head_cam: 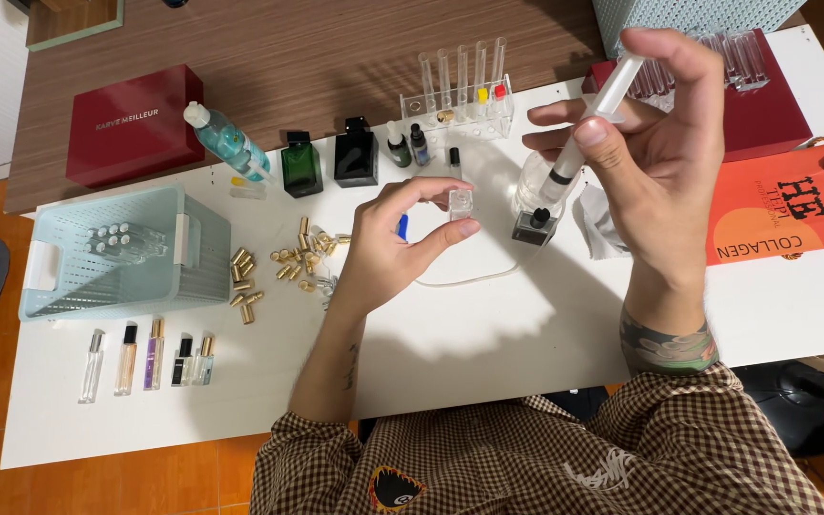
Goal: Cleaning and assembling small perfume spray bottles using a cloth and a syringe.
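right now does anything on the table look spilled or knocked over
No spill shows. The blue-green bottle lies on its side behind the basket, and gold caps are scattered loose beside it. The left hand holds a small clear bottle, the right hand a syringe.

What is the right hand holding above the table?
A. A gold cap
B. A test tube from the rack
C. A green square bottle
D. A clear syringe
D: the right hand grips a clear syringe, tip angled down, while the left hand pinches a small clear bottle.
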